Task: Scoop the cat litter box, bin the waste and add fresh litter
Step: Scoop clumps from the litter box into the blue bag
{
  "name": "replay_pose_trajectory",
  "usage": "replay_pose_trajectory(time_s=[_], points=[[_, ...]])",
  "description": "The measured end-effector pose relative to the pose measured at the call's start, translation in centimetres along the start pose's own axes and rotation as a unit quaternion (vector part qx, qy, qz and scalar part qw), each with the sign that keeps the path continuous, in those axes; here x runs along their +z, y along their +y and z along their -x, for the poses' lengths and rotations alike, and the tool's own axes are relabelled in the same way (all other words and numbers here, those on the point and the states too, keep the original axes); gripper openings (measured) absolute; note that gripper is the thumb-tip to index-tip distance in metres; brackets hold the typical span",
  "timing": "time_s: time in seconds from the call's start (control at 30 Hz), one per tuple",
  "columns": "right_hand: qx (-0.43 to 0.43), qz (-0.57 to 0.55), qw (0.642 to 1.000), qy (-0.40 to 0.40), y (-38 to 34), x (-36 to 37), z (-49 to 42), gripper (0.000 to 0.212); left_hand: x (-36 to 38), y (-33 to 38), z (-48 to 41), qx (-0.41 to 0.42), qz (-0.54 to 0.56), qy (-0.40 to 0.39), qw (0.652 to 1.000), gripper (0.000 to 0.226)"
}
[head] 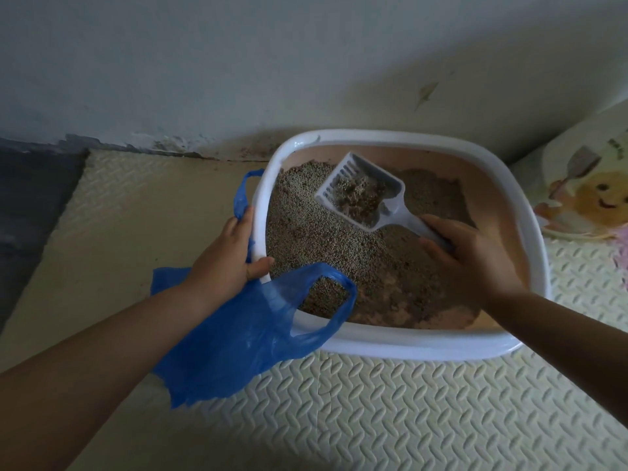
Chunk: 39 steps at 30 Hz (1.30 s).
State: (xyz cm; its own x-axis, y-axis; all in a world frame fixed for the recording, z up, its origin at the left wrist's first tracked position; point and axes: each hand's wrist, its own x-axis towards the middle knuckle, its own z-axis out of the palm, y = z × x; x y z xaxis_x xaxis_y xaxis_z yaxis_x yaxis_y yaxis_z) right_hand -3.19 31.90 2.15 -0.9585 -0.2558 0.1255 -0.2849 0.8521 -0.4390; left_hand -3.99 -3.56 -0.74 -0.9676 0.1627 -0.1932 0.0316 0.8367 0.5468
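A white-rimmed litter box [404, 346] with a pink inside stands on the floor mat against the wall, partly filled with grey-brown litter [316, 232]. My right hand [469, 263] grips the handle of a white slotted scoop [360, 192], which is lifted over the litter and holds a clump of waste. My left hand [227, 256] grips the box's left rim together with a blue plastic bag [238, 338]. The bag hangs over the near-left corner, one handle loop draped inside the box, the other sticking up past my fingers.
A cream embossed foam mat [373, 409] covers the floor around the box. A pale wall [238, 62] rises just behind. At the right edge leans a litter bag [591, 195] printed with a cartoon face. Dark flooring [30, 205] lies at the far left.
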Motion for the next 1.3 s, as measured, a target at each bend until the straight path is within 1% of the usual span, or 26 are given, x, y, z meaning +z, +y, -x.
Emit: replay_pose_trajectory(time_s=[0.23,0.4,0.5,0.6,0.67,0.8,0.87,0.93,1.0,1.1,1.17,1.23,1.3], points=[[-0.006,0.004,1.000,0.013,-1.0,-0.1,0.0,0.045,0.1,0.0,0.0,0.001,0.006,0.005,1.000,0.091],[-0.012,-0.008,0.999,0.032,-0.9,-0.2,-0.3,0.038,0.1,-0.1,0.0,0.004,0.006,0.006,1.000,0.091],[-0.025,-0.019,0.999,0.018,-0.6,-0.2,-0.4,0.042,0.1,-0.1,0.0,0.004,-0.003,0.009,1.000,0.091],[-0.026,-0.022,0.999,0.019,-0.3,-0.2,-0.5,0.040,0.1,0.0,0.2,0.003,-0.009,0.013,1.000,0.090],[-0.036,-0.023,0.999,0.018,-0.5,-0.3,-0.5,0.039,0.0,0.1,0.4,0.012,-0.020,0.013,1.000,0.087],[-0.024,-0.039,0.999,0.024,-0.9,-0.3,-0.4,0.035,-0.6,0.4,1.1,0.011,-0.049,0.016,0.999,0.077],[-0.023,-0.034,0.999,0.023,-1.0,-0.3,-0.3,0.035,-1.0,0.7,1.5,0.014,-0.049,0.036,0.998,0.071],[-0.014,-0.042,0.999,0.027,-1.2,-0.3,-0.2,0.034,-1.4,0.8,2.0,0.065,-0.066,0.084,0.992,0.063],[-0.002,-0.052,0.998,0.034,-1.4,-0.4,-0.2,0.034,-1.9,0.9,2.5,0.134,-0.109,0.116,0.978,0.054],[0.012,-0.064,0.997,0.034,-1.4,-0.5,-0.2,0.035,-2.7,1.2,3.7,0.222,-0.165,0.081,0.958,0.046],[0.017,-0.068,0.997,0.029,-1.4,-0.6,-0.1,0.036,-2.9,1.3,4.6,0.264,-0.196,0.059,0.942,0.039],[0.018,-0.070,0.997,0.030,-1.6,-0.7,0.1,0.035,-2.9,1.2,5.1,0.282,-0.224,0.047,0.932,0.036],[0.016,-0.070,0.997,0.030,-1.9,-0.8,0.2,0.035,-2.8,1.2,5.4,0.280,-0.238,0.031,0.930,0.034]])
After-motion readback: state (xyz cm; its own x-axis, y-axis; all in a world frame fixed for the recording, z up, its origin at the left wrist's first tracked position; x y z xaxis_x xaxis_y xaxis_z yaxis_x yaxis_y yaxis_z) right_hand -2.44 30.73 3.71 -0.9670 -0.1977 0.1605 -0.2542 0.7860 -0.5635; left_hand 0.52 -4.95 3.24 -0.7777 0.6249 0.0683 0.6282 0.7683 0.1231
